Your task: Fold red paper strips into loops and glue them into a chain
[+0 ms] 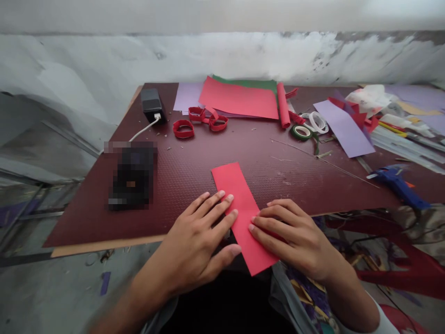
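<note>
Two hands pressed on one red paper strip [243,213] at the near edge of the dark red surface [194,167], roughly at 6 o'clock from the middle of the board. The strip lay slanted, its far end pointing toward 11 o'clock and its near end hanging past the surface edge toward the person's lap. It looked thin, light and limp, likely to crease at once and to slide on the textured board unless pinned; the long edges seemed the sensible places to take hold, with flat fingers rather than a pinch.

The left hand [201,236] lay flat and spread, fingertips resting on the strip's left edge, thumb stretched out below toward the paper. The right hand [288,232] was curled more, its fingertips bearing down on the strip's right side. Neither hand gripped anything; both only touched the paper, apart from each other with the strip between them.

At 12 o'clock lay flat red sheets [239,98] over green and lilac ones, with red paper loops [200,121] just in front. Toward 1 o'clock sat tape rolls [308,126], and at 3 o'clock a blue glue gun [398,183]. A black charger [152,104] rested at 11 o'clock.
</note>
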Motion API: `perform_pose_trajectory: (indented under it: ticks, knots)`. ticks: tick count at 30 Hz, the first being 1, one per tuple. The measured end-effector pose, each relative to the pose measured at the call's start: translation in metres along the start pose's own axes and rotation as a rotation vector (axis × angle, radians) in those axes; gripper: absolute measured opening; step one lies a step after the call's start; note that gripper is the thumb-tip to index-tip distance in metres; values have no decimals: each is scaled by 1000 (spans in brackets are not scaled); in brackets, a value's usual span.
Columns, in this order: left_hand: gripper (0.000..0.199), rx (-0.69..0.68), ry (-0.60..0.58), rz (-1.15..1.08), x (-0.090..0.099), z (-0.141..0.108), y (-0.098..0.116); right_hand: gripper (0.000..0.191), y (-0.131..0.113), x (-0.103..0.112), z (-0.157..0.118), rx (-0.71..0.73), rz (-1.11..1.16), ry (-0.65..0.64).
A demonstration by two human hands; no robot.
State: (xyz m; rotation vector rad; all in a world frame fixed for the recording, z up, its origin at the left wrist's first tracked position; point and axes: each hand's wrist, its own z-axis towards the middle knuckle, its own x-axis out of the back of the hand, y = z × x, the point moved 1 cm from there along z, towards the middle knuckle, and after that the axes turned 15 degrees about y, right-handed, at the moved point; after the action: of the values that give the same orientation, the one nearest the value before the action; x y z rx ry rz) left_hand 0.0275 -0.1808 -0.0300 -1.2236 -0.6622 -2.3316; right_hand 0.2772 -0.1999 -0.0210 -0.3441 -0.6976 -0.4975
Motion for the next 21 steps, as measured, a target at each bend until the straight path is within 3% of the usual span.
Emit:
perform_pose_trajectory:
  ticks: [10, 16, 21]
  knots:
    - [56, 95, -48, 126, -21, 32, -15, 21, 13, -5, 3, 4, -4, -35]
    - [63, 28, -130, 151, -12, 38, -21, 19, 49, -7, 16, -63, -139, -176]
    - [72, -37, -247, 166, -1, 51, -32, 22, 77, -17, 39, 78, -190, -301]
